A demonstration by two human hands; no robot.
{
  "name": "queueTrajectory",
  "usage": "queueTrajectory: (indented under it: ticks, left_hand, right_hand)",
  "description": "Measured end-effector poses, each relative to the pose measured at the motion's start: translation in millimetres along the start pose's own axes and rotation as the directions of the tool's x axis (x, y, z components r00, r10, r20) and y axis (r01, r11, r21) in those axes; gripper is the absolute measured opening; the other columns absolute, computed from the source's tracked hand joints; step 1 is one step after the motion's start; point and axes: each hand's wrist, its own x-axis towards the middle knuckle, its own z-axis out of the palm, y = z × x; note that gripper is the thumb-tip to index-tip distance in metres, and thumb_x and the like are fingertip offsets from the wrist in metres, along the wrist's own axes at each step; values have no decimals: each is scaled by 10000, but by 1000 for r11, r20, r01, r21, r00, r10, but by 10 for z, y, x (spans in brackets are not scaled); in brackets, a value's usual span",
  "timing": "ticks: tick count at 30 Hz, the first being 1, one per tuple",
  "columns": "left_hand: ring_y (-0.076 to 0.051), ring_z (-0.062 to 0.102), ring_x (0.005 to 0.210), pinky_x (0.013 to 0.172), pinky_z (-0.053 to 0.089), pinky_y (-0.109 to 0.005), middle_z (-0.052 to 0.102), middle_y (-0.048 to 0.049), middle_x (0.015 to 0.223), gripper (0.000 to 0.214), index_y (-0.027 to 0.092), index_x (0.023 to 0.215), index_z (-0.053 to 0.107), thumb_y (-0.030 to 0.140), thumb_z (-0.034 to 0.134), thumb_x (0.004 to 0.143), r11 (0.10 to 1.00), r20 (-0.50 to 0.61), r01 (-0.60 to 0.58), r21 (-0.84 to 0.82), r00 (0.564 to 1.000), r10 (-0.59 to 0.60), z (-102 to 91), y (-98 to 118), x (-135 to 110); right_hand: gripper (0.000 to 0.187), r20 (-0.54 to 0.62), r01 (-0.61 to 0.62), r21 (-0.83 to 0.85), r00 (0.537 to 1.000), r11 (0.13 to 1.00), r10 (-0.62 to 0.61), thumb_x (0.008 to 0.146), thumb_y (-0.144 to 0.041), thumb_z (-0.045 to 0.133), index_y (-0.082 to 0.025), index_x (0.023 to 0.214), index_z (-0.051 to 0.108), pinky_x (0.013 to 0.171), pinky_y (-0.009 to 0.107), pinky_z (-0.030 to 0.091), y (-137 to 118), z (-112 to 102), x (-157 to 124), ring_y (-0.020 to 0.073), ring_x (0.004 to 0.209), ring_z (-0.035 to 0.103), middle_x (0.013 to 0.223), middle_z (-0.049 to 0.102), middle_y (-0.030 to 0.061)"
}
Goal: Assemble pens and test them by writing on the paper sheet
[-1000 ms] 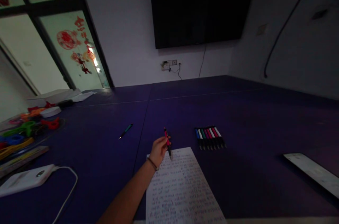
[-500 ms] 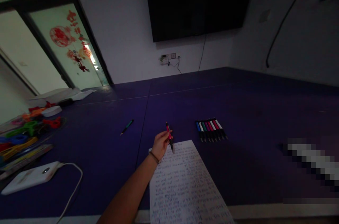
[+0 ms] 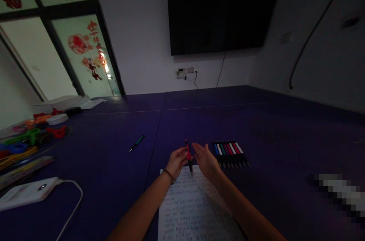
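My left hand [image 3: 176, 161] is closed around a pink and black pen [image 3: 188, 156], held nearly upright with its tip over the top edge of a handwritten sheet of paper [image 3: 194, 210]. My right hand [image 3: 205, 160] is just right of the pen, fingers stretched out and apart, holding nothing. A row of several coloured pens [image 3: 229, 151] lies side by side to the right of my right hand. A single green pen [image 3: 136, 142] lies alone on the table to the left.
The dark purple table [image 3: 256, 127] runs to the wall under a black screen [image 3: 222, 13]. At the left lie colourful plastic items [image 3: 25, 138], a ruler [image 3: 23, 170] and a white device with a cable [image 3: 28, 192]. A blurred white object [image 3: 339, 191] sits at right.
My right hand has come into view and reached up beside the pen. My left hand still holds the pen over the top of the sheet.
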Motion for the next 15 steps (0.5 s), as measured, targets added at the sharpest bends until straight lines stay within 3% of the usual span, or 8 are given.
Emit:
queueTrajectory:
  ticks: [2,6,11,15]
  left_hand:
    - [-142,596,695,720,437,-276,622,-71,768,353,116,916,592,220,682,591,1000,18,13,0,1000,-13,-9,-4,2]
    - [-152,601,731,709,449,-282,607,-56,780,418,158,1038,536,194,643,636,1000,33,6,-11,999,-6,-25,-17,-2]
    - [-177,604,795,694,457,-275,567,-20,762,619,254,1215,377,173,626,654,999,17,-37,-5,999,37,3,15,-27]
    - [-207,603,816,683,463,-288,539,-2,751,670,287,1231,349,172,640,639,994,40,-90,59,995,88,27,47,-35]
  right_hand:
    - [595,98,-184,138,980,973,172,786,-575,130,-223,911,594,785,422,429,91,21,-3,203,899,571,984,614,99]
    - [574,300,-478,372,873,796,384,796,-555,148,-201,936,577,793,401,416,93,-2,-94,182,801,592,924,628,92]
    - [628,449,-644,386,756,660,476,798,-561,106,-162,838,590,791,419,404,-17,7,-150,195,780,589,841,635,102]
    - [657,469,-666,344,732,662,494,799,-559,107,-122,815,597,834,390,377,0,-5,-139,197,827,584,840,634,134]
